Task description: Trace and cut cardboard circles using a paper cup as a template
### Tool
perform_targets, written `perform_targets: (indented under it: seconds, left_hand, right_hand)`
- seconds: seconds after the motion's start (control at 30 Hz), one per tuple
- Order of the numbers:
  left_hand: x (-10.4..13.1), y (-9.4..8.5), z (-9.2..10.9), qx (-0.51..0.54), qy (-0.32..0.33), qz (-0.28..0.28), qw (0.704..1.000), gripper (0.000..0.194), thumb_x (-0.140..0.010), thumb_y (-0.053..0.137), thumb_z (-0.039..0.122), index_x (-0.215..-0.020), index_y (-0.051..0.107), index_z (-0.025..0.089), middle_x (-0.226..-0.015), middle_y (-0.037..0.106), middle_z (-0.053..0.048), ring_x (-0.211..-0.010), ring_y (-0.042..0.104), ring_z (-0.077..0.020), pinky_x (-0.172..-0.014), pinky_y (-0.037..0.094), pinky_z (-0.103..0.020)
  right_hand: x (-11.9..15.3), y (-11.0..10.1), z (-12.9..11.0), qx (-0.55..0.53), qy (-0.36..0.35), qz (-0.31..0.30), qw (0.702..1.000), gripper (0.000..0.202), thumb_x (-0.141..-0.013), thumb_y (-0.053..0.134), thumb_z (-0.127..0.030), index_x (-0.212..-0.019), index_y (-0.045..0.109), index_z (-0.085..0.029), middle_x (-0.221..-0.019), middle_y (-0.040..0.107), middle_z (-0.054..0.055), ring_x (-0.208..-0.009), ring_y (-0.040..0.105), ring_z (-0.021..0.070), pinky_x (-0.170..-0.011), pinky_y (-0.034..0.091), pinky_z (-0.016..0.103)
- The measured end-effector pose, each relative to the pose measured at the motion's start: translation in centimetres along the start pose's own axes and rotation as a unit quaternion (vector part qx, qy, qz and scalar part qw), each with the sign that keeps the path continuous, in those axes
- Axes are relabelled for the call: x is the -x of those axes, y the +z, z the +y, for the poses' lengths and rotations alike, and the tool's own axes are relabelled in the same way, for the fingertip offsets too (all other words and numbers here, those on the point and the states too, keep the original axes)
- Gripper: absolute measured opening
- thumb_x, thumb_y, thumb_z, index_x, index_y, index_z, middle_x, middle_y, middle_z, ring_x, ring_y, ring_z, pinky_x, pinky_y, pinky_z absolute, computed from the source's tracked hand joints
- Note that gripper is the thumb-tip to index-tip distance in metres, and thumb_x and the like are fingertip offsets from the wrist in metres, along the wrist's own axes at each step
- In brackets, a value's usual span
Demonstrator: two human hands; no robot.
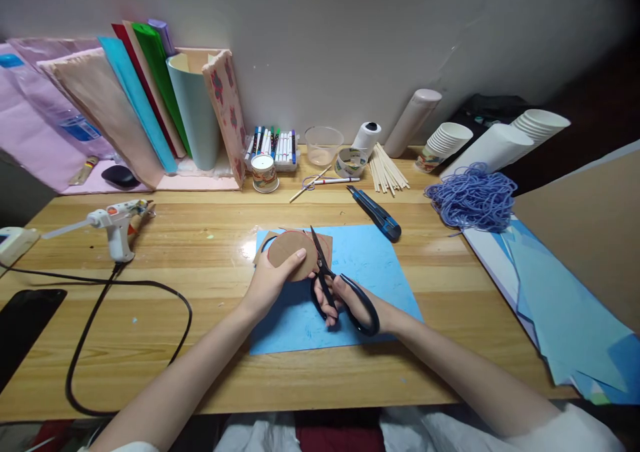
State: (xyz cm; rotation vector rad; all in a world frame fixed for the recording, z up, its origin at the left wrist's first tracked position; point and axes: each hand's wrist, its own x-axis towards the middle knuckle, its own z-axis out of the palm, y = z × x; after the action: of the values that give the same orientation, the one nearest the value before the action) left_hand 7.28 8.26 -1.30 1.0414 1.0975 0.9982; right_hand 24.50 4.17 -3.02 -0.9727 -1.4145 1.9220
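Note:
My left hand [274,272] grips a brown cardboard disc [293,253] with a red line along its edge, thumb lying on top. In my right hand [353,302] are black-handled scissors [325,265], fingers through the loops. Their blades are parted and point away from me, right beside the disc's right edge. Whether they touch the cardboard I cannot tell. Behind the disc, a cardboard piece [326,242] with a red curved line shows on a blue sheet [360,259], which lies on the wooden table under both hands.
A utility knife [375,213] lies beyond the blue sheet. To the left are a glue gun [119,229] and its looping black cable [187,305]. Purple cord [473,197] and blue paper sheets [565,305] are at the right. Markers [274,147], paper cups [445,145] and sticks [387,171] stand or lie along the wall.

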Motion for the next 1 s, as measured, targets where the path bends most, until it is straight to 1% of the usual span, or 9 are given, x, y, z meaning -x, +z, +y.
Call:
perform_targets:
  seconds: [0.1,0.2,0.33,0.5,0.63,0.73,0.83,1.0]
  left_hand:
    - [0.0,-0.2,-0.1,-0.006,0.002,0.02,1.0,0.041,-0.071,0.071,0.041,-0.1,0.061,0.013,-0.086,0.068,-0.006,-0.074,0.064,-0.0168,-0.07,0.052,-0.027]
    - [0.1,-0.4,0.0,-0.01,0.0,0.025,1.0,0.04,-0.07,0.072,0.041,-0.097,0.061,0.013,-0.086,0.068,-0.006,-0.073,0.064,-0.0175,-0.069,0.054,-0.028]
    - [0.2,-0.4,0.3,0.002,-0.004,0.021,1.0,0.04,-0.068,0.073,0.04,-0.095,0.06,0.014,-0.085,0.068,-0.005,-0.07,0.064,-0.0181,-0.06,0.056,-0.029]
    - [0.4,0.0,0.7,0.003,-0.008,0.015,1.0,0.04,-0.068,0.074,0.04,-0.094,0.06,0.013,-0.083,0.069,-0.005,-0.067,0.065,-0.0184,-0.055,0.057,-0.028]
    - [0.5,0.2,0.7,0.02,-0.012,0.014,1.0,0.041,-0.068,0.074,0.04,-0.096,0.059,0.014,-0.085,0.068,-0.005,-0.07,0.066,-0.0193,-0.055,0.058,-0.029]
    - [0.5,0.2,0.7,0.036,-0.016,0.013,0.999,0.041,-0.068,0.074,0.038,-0.097,0.058,0.015,-0.086,0.068,-0.005,-0.072,0.066,-0.0192,-0.054,0.058,-0.028]
    - [0.4,0.0,0.8,0.045,-0.019,0.005,0.999,0.04,-0.068,0.074,0.037,-0.097,0.058,0.014,-0.084,0.067,-0.004,-0.07,0.065,-0.0183,-0.053,0.058,-0.027]
    - [0.2,-0.4,1.0,0.051,-0.021,-0.008,0.998,0.041,-0.067,0.075,0.036,-0.097,0.059,0.014,-0.083,0.067,-0.004,-0.068,0.065,-0.0188,-0.049,0.056,-0.026]
  right_hand:
    - [0.2,-0.1,-0.6,0.026,0.006,-0.017,0.999,0.067,-0.078,0.025,-0.08,-0.08,0.046,-0.017,-0.057,0.04,-0.005,-0.047,0.043,0.0091,-0.053,0.047,0.026]
    - [0.5,-0.3,-1.2,0.065,0.001,-0.029,0.997,0.069,-0.078,0.022,-0.081,-0.082,0.047,-0.017,-0.058,0.042,-0.003,-0.051,0.046,0.0108,-0.055,0.046,0.027]
    - [0.8,-0.4,-1.6,0.076,0.002,-0.036,0.996,0.07,-0.078,0.022,-0.081,-0.086,0.047,-0.016,-0.061,0.044,-0.003,-0.054,0.048,0.0116,-0.057,0.046,0.027]
    - [0.8,-0.1,-1.5,0.082,0.021,-0.009,0.996,0.072,-0.072,0.023,-0.086,-0.079,0.045,-0.017,-0.059,0.041,-0.003,-0.051,0.045,0.0103,-0.054,0.045,0.026]
    - [0.6,0.2,-1.0,0.086,0.021,0.025,0.996,0.072,-0.067,0.029,-0.088,-0.075,0.042,-0.018,-0.057,0.039,-0.005,-0.046,0.038,0.008,-0.047,0.043,0.024]
    - [0.4,0.2,-0.8,0.097,0.016,0.045,0.994,0.071,-0.065,0.033,-0.089,-0.073,0.04,-0.019,-0.054,0.038,-0.006,-0.044,0.037,0.0076,-0.043,0.041,0.023]
    - [0.4,-0.1,-0.6,0.112,0.014,0.051,0.992,0.07,-0.066,0.034,-0.088,-0.072,0.041,-0.019,-0.051,0.038,-0.006,-0.041,0.037,0.0076,-0.04,0.039,0.022]
    - [0.6,-1.1,0.0,0.159,-0.003,0.05,0.986,0.064,-0.07,0.039,-0.082,-0.071,0.044,-0.018,-0.051,0.043,-0.005,-0.041,0.041,0.0085,-0.039,0.036,0.02]
